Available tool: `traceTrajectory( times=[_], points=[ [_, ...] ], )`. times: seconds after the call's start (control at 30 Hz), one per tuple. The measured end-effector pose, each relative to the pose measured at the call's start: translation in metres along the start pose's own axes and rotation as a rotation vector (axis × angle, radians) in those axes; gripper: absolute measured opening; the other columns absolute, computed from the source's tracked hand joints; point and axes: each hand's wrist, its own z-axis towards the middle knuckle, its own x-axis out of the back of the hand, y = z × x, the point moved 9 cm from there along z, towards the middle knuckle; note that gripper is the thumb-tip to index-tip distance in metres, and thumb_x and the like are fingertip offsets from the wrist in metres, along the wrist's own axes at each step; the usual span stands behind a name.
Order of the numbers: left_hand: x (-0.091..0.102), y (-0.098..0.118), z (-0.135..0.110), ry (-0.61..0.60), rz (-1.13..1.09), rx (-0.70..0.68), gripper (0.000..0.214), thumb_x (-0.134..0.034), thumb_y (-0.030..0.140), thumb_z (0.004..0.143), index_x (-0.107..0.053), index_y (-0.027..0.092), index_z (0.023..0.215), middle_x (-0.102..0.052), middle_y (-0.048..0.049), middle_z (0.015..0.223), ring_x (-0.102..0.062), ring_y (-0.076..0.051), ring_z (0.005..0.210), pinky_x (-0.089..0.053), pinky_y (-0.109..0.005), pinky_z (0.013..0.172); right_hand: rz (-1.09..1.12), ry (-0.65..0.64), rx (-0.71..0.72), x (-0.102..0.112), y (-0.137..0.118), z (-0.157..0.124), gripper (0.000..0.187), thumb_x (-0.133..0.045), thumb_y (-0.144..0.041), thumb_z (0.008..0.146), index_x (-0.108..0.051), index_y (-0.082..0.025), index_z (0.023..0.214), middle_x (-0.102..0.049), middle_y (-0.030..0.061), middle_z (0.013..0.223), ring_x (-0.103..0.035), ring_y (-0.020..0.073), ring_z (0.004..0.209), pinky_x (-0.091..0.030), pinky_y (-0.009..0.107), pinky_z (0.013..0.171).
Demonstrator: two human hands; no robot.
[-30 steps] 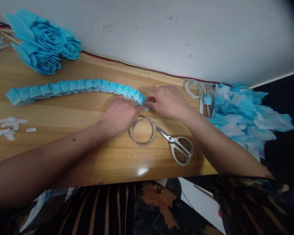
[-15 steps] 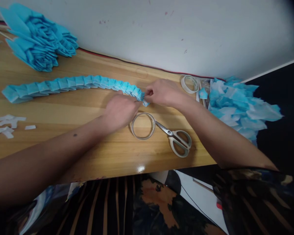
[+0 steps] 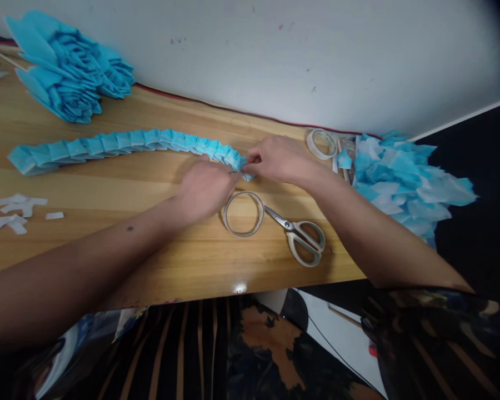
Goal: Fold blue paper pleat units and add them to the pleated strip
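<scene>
A long chain of overlapping folded blue pieces [image 3: 120, 143], paper or thin fabric, curves across the wooden table. Its right end lies between my two hands. My left hand [image 3: 208, 186] is closed on the lower side of that end, fingertips pinched together. From the right, my right hand [image 3: 277, 158] pinches the same end between thumb and fingers. The exact contact at the fingertips is partly hidden. Just below my hands lies a roll of tape [image 3: 244, 234], and the closed blades of the scissors [image 3: 289, 226] reach its right side.
Large blue folded flowers [image 3: 73, 66] lie at the back left. Short white strips [image 3: 16, 204] are scattered at the left. A second tape roll [image 3: 309, 145] and a heap of blue-white pieces [image 3: 394, 175] sit at the right. A red-black cable [image 3: 216, 105] runs along the wall.
My hands stay at the chain's right end, with the right thumb and fingers shifting slightly. The camera view has moved a little; nothing else visibly differs.
</scene>
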Motion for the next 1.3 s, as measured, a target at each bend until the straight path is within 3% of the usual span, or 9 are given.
traceTrajectory(
  times=[0.13, 0.3, 0.5, 0.8, 1.1, 1.3],
  points=[
    [0.0021, -0.0006, -0.0004, 0.016, -0.028, 0.01, 0.033, -0.043, 0.017, 0.101, -0.075, 0.019, 0.106, -0.078, -0.0077, 0.095, -0.069, -0.023, 0.087, -0.041, -0.035, 0.08, -0.107, -0.066, -0.045, -0.0039, -0.0005, 0.0023, 0.014, -0.071, -0.032, 0.084, -0.082, -0.024, 0.083, -0.074, 0.0046, 0.074, -0.063, 0.0206, 0.073, -0.037, 0.032, 0.065],
    [-0.0008, 0.0002, -0.0006, -0.057, 0.021, 0.027, 0.033, -0.043, 0.019, 0.102, -0.075, 0.019, 0.111, -0.078, -0.0104, 0.102, -0.071, -0.026, 0.094, -0.043, -0.038, 0.081, -0.152, -0.143, -0.063, -0.007, -0.0013, 0.0005, 0.022, -0.063, -0.03, 0.086, -0.084, -0.024, 0.093, -0.079, 0.0083, 0.091, -0.067, 0.025, 0.083, -0.038, 0.035, 0.067],
    [-0.002, 0.0005, 0.0003, -0.048, 0.025, 0.017, 0.033, -0.045, 0.017, 0.102, -0.075, 0.019, 0.113, -0.079, -0.0106, 0.103, -0.072, -0.027, 0.095, -0.044, -0.04, 0.082, -0.067, -0.151, -0.084, -0.0041, 0.0013, -0.003, 0.02, -0.064, -0.033, 0.088, -0.082, -0.026, 0.091, -0.075, 0.0039, 0.082, -0.062, 0.0199, 0.075, -0.035, 0.033, 0.066],
    [-0.0017, 0.0009, 0.0014, -0.051, 0.033, 0.021, 0.034, -0.044, 0.018, 0.102, -0.076, 0.018, 0.111, -0.078, -0.0111, 0.098, -0.071, -0.027, 0.088, -0.042, -0.04, 0.076, -0.034, -0.098, -0.032, -0.0099, 0.0018, 0.0061, 0.011, -0.075, -0.034, 0.08, -0.079, -0.025, 0.078, -0.069, 0.0042, 0.069, -0.056, 0.018, 0.068, -0.033, 0.032, 0.061],
    [-0.0017, 0.0005, 0.0007, -0.034, 0.021, 0.018, 0.034, -0.044, 0.015, 0.1, -0.076, 0.017, 0.11, -0.079, -0.012, 0.1, -0.071, -0.027, 0.09, -0.043, -0.038, 0.079, 0.021, -0.191, -0.057, -0.0085, 0.0025, -0.0001, 0.014, -0.064, -0.028, 0.084, -0.075, -0.021, 0.082, -0.067, 0.0022, 0.075, -0.049, 0.0137, 0.064, -0.029, 0.032, 0.061],
    [-0.0005, -0.0005, 0.0004, -0.014, 0.012, 0.015, 0.033, -0.044, 0.013, 0.098, -0.075, 0.017, 0.107, -0.079, -0.0105, 0.102, -0.071, -0.024, 0.093, -0.044, -0.035, 0.081, 0.057, -0.196, -0.068, -0.0066, 0.0063, -0.0007, 0.012, -0.063, -0.026, 0.082, -0.069, -0.021, 0.072, -0.057, -0.0009, 0.064, -0.046, 0.0134, 0.063, -0.028, 0.032, 0.06]
  ],
)
